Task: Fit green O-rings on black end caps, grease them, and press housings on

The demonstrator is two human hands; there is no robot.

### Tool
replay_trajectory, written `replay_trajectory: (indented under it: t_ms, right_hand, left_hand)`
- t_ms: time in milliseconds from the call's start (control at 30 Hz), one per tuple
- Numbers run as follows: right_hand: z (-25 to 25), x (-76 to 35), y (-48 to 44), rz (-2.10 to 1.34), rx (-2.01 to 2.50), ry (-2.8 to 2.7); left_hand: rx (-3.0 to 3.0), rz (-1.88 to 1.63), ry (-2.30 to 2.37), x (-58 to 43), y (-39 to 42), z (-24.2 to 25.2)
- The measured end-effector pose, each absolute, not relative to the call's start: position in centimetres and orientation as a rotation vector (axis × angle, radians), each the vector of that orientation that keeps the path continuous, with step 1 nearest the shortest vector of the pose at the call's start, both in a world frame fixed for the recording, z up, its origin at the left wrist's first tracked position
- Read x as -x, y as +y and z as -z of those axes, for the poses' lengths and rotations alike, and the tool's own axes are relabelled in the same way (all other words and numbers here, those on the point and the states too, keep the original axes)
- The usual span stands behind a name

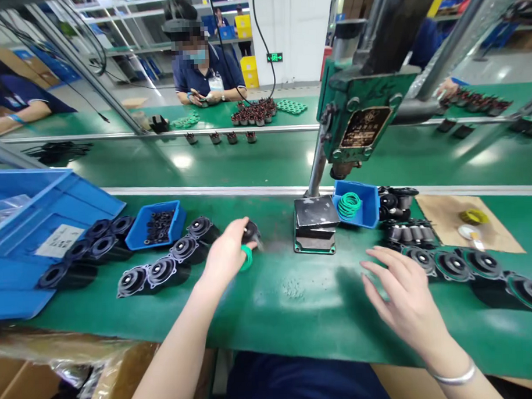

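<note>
My left hand [224, 253] is closed on a black round part [251, 231], blurred and partly hidden by the fingers. A green ring [247, 258] hangs at the same fingers. Just left of that hand stand black round housings [184, 249] in a slanting row. My right hand [400, 294] hovers over the mat with fingers spread and nothing in them. Beyond its fingertips, another row of black housings [454, 265] runs along the right side. Between the hands, farther back, is a black metal block [315, 212] on the base of a green press [363, 114].
A blue bin [365, 205] with green rings stands right of the press base. Cardboard [489, 238] bears a yellow roll. At left are a small blue bin [178, 226] of black parts and a large blue bin [14, 231]. A co-worker [209, 73] sits across the bench.
</note>
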State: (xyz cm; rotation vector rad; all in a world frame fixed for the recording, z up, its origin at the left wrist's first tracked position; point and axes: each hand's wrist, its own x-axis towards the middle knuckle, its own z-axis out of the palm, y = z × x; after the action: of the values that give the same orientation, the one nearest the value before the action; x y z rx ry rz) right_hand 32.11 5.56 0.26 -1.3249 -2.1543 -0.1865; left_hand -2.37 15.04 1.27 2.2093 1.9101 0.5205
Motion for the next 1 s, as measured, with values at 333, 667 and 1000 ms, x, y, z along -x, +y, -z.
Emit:
replay_trajectory:
  t_ms: [333, 667, 1000]
  right_hand:
    - [0.1, -26.4, 6.8, -0.674, 1.092, -2.316]
    - [-2.0, -24.0, 5.3, -0.738, 0.968, -2.124]
    - [-2.8, -26.0, 4.8, -0.881, 0.924, -2.052]
  left_hand:
    - [-2.153, -0.686, 1.175, -0.7, 7.7, 0.0]
    - [-1.814, -1.036, 1.143, -4.5, 5.8, -0.9]
    - [-2.364, -1.044, 0.824, -4.6, 5.1, -0.1]
